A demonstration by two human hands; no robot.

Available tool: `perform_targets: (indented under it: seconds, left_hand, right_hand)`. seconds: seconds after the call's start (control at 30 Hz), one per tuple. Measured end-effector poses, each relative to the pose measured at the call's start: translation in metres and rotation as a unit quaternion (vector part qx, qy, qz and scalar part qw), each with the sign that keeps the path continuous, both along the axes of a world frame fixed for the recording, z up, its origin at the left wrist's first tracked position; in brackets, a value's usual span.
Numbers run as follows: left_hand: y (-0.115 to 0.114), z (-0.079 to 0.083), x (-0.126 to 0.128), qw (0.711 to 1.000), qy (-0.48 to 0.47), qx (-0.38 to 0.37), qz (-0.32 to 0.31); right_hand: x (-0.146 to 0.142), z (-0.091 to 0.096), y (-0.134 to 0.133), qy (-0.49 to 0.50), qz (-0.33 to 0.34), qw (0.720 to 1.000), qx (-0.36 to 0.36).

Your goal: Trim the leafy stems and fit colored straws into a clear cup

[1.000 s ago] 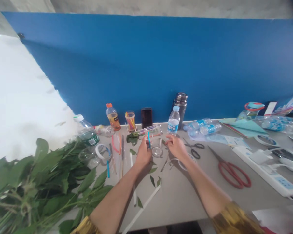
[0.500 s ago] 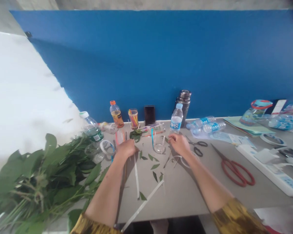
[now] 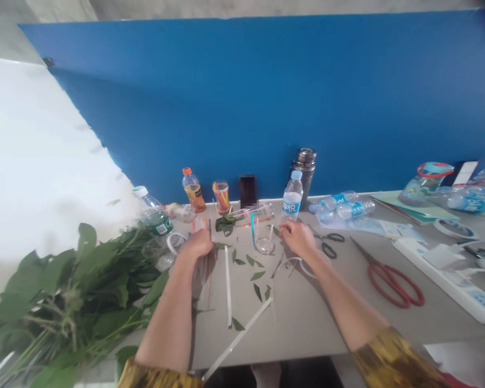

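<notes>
My left hand (image 3: 196, 243) is closed over a blurred bundle of thin brown sticks (image 3: 206, 265), lifting them slightly off the grey table (image 3: 299, 328). My right hand (image 3: 298, 240) rests on the table with its fingertips next to a small clear plastic cup (image 3: 264, 240) and holds nothing I can see. A blue straw (image 3: 252, 229) stands just left of the cup. Loose green leaves (image 3: 257, 276) and white paper strips (image 3: 228, 285) lie between my hands. Beneath my right wrist curves a thin white ring (image 3: 299, 264).
A large bunch of leafy branches (image 3: 73, 296) fills the lower left. Red-handled scissors (image 3: 392, 283), small black scissors (image 3: 329, 242) and a white power strip (image 3: 448, 280) lie to the right. Bottles, a steel flask (image 3: 303, 175) and a cup of coloured straws (image 3: 221, 196) line the blue wall (image 3: 242, 97).
My left hand has moved left and closed over the thin sticks, which now blur beneath it. My right hand has shifted slightly right of the cup. The view has tilted level.
</notes>
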State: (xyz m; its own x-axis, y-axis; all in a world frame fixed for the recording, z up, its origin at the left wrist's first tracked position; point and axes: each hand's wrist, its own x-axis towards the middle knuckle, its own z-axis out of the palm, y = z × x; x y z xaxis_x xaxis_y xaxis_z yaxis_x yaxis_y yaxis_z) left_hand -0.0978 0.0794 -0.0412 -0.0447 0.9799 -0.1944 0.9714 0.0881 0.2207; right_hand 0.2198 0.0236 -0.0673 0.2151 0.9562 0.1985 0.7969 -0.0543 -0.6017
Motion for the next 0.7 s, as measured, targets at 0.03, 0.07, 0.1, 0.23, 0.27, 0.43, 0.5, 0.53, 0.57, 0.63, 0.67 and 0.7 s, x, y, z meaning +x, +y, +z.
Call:
perform_targets:
  seconds: [0.03, 0.07, 0.1, 0.23, 0.27, 0.43, 0.5, 0.53, 0.57, 0.63, 0.67, 0.7]
  left_hand:
    - [-0.0004, -0.0008, -0.0008, 1.0, 0.0, -0.005, 0.003]
    - [-0.0009, -0.0019, -0.0005, 1.0, -0.001, -0.007, 0.004]
    - [-0.0015, -0.003, 0.0008, 1.0, -0.001, -0.007, 0.005]
    - [-0.0029, -0.0053, 0.0071, 1.0, 0.005, 0.001, 0.011]
    - [-0.003, -0.0052, 0.008, 1.0, 0.006, 0.001, 0.012]
    - [-0.0033, -0.0041, 0.0083, 1.0, 0.006, 0.005, 0.009]
    - [-0.0032, -0.0041, 0.008, 1.0, 0.006, 0.004, 0.01]
    - [-0.0031, -0.0043, 0.0077, 1.0, 0.006, 0.003, 0.01]
    - [-0.0029, -0.0045, 0.0074, 1.0, 0.006, 0.001, 0.011]
    - [-0.0021, -0.0048, 0.0065, 1.0, 0.006, -0.002, 0.013]
    - [-0.0016, -0.0049, 0.0057, 1.0, 0.006, 0.0, 0.017]
    - [-0.0011, -0.0048, 0.0048, 1.0, 0.007, 0.003, 0.022]
  right_hand:
    - [-0.0001, -0.0002, 0.0001, 0.0, 0.002, 1.0, 0.001]
    - [-0.0002, -0.0004, 0.0002, 0.0, 0.004, 1.0, 0.002]
    - [-0.0001, -0.0005, 0.0003, -0.002, 0.005, 1.0, 0.003]
    - [0.0002, -0.0006, -0.0001, -0.01, 0.004, 1.0, 0.008]
    - [0.0002, -0.0006, -0.0002, -0.009, 0.004, 1.0, 0.008]
    - [0.0, -0.0006, -0.0005, 0.0, 0.008, 1.0, -0.002]
    - [0.0001, -0.0007, -0.0004, -0.001, 0.007, 1.0, -0.003]
    - [0.0001, -0.0008, -0.0004, -0.002, 0.006, 1.0, -0.004]
    - [0.0001, -0.0009, -0.0003, -0.003, 0.006, 1.0, -0.005]
    - [0.0001, -0.001, -0.0002, -0.005, 0.007, 1.0, -0.007]
    - [0.0001, -0.001, -0.0002, -0.006, 0.007, 1.0, -0.008]
    - [0.0, -0.0009, -0.0002, -0.007, 0.007, 1.0, -0.009]
